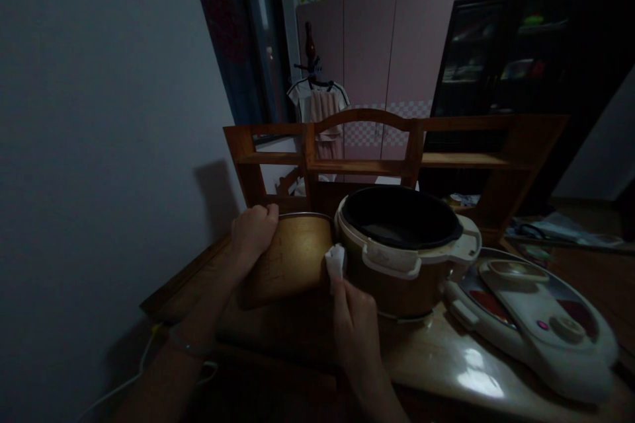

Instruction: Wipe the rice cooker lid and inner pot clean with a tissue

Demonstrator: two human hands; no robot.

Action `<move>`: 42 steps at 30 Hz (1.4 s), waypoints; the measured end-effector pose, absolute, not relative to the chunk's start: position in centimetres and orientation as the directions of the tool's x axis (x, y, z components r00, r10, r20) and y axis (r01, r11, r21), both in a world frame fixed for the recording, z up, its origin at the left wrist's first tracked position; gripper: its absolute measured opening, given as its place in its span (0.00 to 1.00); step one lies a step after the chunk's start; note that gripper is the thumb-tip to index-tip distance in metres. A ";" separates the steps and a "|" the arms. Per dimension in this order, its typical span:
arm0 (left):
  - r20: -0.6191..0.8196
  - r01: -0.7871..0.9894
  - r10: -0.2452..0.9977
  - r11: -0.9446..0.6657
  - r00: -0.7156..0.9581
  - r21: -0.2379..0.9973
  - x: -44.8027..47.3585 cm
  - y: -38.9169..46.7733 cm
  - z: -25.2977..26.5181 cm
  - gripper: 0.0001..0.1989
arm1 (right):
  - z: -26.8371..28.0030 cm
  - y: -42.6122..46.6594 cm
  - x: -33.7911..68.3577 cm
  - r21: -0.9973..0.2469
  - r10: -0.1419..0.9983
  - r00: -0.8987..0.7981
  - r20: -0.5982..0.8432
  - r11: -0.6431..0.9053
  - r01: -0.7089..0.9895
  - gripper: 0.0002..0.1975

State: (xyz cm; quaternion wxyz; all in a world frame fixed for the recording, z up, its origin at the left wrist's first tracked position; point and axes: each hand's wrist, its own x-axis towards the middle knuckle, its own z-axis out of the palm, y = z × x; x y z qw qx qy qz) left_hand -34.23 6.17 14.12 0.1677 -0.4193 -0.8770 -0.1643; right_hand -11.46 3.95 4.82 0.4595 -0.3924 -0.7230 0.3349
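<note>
A gold-coloured inner pot [302, 251] is tilted above the desk, its rim up. My left hand [253, 234] grips that rim at the left side, fingers curled over it. In my right hand [354, 317] a crumpled white tissue [336, 259] is pinched, close to the pot's right side; whether it touches the pot I cannot tell. Just to the right stands the pressure cooker body [391, 258] with its lid off, its inside dark. The cooker lid [536, 310] lies on the desk at the far right.
The glossy wooden desk [421, 357] has a low wooden shelf [364, 166] along its back. On the left rises a wall [109, 112], with a white cable [124, 380] below. Pink cabinets [370, 53] and hanging clothes [322, 109] are behind.
</note>
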 end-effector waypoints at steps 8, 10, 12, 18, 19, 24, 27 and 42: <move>0.434 0.767 0.646 0.609 -0.628 0.204 -33.7 6.7 14.2 0.29 | 5.6 3.1 -11.6 -0.809 0.814 -0.300 0.498 0.560 0.176 0.22; 0.425 0.764 0.648 0.612 -0.632 0.204 -33.7 6.8 14.3 0.29 | 5.7 2.9 -11.7 -0.797 0.799 -0.304 0.519 0.580 0.165 0.21; 0.418 0.756 0.642 0.620 -0.642 0.210 -33.7 7.0 14.3 0.29 | 5.8 2.7 -11.8 -0.784 0.785 -0.304 0.541 0.601 0.156 0.20; 0.419 0.757 0.644 0.620 -0.641 0.205 -34.0 7.1 14.3 0.29 | 6.1 2.3 -11.9 -0.770 0.770 -0.301 0.562 0.620 0.150 0.19; 0.419 0.762 0.649 0.615 -0.635 0.203 -34.0 7.1 14.3 0.29 | 6.1 2.2 -11.9 -0.770 0.768 -0.307 0.562 0.622 0.143 0.19; 0.417 0.772 0.660 0.602 -0.625 0.204 -34.0 7.1 14.4 0.30 | 5.8 1.7 -12.0 -0.748 0.733 -0.330 0.595 0.655 0.106 0.21; 0.409 0.768 0.659 0.606 -0.631 0.208 -34.1 7.1 14.4 0.30 | 5.8 1.5 -12.2 -0.745 0.728 -0.337 0.597 0.659 0.102 0.22; 0.402 0.791 0.685 0.566 -0.608 0.232 -36.1 7.8 14.0 0.30 | 7.1 1.5 -11.1 -0.856 0.822 -0.245 0.515 0.508 -0.095 0.20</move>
